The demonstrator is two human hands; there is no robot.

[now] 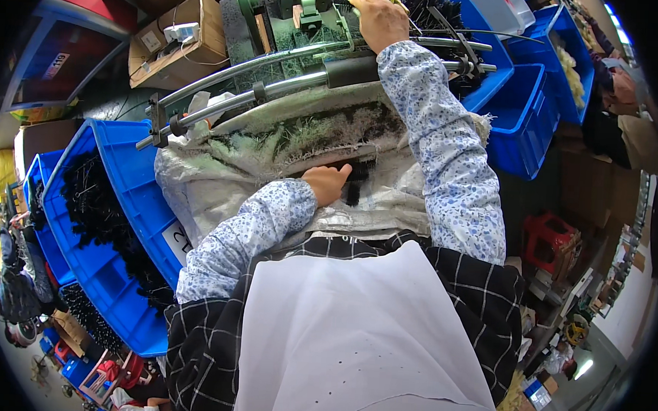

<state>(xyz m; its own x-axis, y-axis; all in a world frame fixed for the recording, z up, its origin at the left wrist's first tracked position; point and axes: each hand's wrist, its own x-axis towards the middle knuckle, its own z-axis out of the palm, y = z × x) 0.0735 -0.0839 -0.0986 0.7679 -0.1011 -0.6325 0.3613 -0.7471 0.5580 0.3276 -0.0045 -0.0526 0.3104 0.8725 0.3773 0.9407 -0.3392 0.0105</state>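
My left hand (326,184) is curled low over a pale woven sack (219,166) spread in front of me. Black bristles of a small brush (355,183) stick out beside its fingertips; the grip itself is mostly hidden. Higher up, my right hand (383,22) is closed at the right side of a green machine (298,7), with yellow coverings on some fingertips. What its fingers hold is hidden. Metal rails (291,83) run across between me and the machine, with the sack hanging below them. Dark bristle dust coats the sack's upper part.
At left, a blue bin (133,173) holds black bristle brushes (102,208). More black brushes (428,10) fill a blue bin behind my right hand. Another blue bin (523,119) stands at right. A cardboard box (181,41) sits at upper left, a red stool (549,243) at right.
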